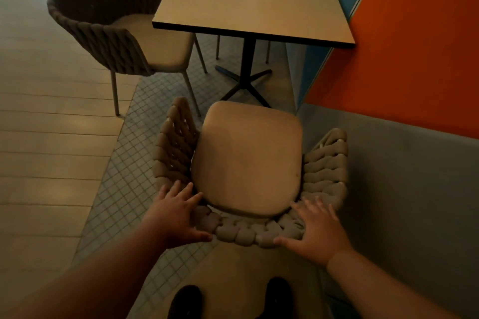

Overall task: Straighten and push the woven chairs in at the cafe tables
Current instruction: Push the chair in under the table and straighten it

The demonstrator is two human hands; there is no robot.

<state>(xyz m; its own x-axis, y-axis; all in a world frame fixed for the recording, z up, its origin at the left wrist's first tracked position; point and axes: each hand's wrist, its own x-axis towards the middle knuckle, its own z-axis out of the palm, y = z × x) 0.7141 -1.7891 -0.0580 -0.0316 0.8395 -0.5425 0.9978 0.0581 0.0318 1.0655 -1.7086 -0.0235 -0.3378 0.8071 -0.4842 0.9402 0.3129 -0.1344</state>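
The near woven chair stands straight ahead of both hands, its curved back rim under their palms and its seat beyond the fingertips, short of the surface. The left hand and right hand lie flat on the rim with fingers spread. A second woven chair stands well ahead and left of the left hand, its seat partly under the surface.

Orange/blue wall, grid-tile floor, planks left, blk shoes
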